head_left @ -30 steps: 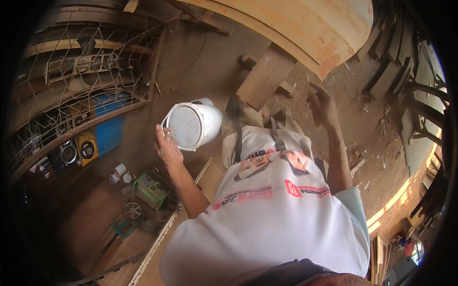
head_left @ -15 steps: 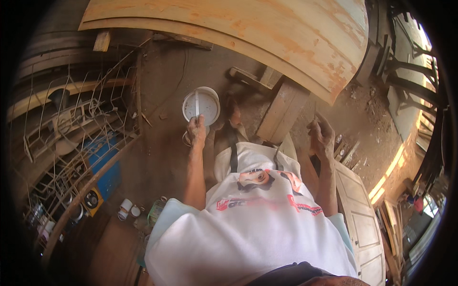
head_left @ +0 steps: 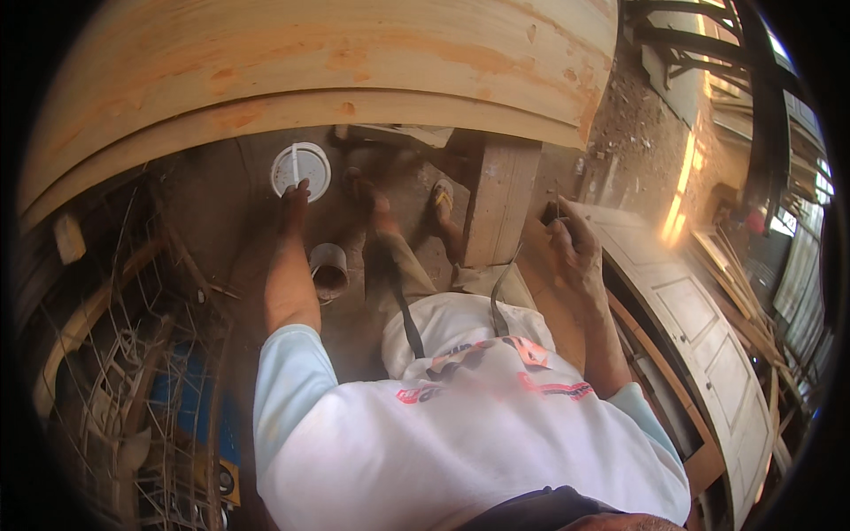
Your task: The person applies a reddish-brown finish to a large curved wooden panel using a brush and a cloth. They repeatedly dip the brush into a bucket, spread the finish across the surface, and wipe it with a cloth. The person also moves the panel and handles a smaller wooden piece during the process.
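Note:
My left hand (head_left: 296,198) is closed at the near rim of a round white tub (head_left: 314,168). A narrow white strip lies across the tub's top and runs to my fingers. My right hand (head_left: 575,241) is raised beside a wooden beam, its fingers curled together. Something small and dark shows at the fingertips, but I cannot make out what it is. In front of me spans a large pale wooden panel (head_left: 354,66) with orange-brown patches and a grooved near edge. Neither hand touches it.
An open can (head_left: 329,268) stands on the floor below my left forearm. The beam (head_left: 505,199) juts from under the panel. A pale panelled door (head_left: 699,319) leans at my right. A wire rack (head_left: 133,398) stands on the left, and wood pieces lie far right.
My view has turned and moved nearer the wooden panel. The white tub, in my left hand, has moved left and forward toward the panel's edge. The can on the floor has come into sight.

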Demonstrator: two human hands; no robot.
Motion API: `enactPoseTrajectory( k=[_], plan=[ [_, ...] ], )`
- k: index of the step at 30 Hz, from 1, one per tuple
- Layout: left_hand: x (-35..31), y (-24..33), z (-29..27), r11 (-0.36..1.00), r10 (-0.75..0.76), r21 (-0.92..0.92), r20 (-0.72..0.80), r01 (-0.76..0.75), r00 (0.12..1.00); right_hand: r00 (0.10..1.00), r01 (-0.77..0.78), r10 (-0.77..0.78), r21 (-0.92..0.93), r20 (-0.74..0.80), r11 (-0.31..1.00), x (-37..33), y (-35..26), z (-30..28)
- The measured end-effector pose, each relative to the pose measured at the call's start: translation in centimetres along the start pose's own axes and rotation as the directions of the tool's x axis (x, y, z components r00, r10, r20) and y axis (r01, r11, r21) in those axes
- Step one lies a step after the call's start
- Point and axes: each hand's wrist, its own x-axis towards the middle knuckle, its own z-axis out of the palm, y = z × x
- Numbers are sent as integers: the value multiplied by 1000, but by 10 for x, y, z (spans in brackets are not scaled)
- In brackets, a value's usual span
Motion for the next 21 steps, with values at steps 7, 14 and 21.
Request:
enactPoseTrajectory(
  k=[7, 14, 21],
  plan=[
    [99, -87, 48, 949, -286, -137, -3, 283, 958, 991, 59, -80, -189, -108, 980, 21, -4, -5],
    [128, -132, 66, 907, -328, -265, 39, 326, 944, 986, -80, 36, -273, -165, 959, 53, -25, -1],
    [91, -162, 52, 991, -127, 23, -80, 130, 989, 949, -273, 237, -163, -210, 948, 60, -29, -1]
  ],
)
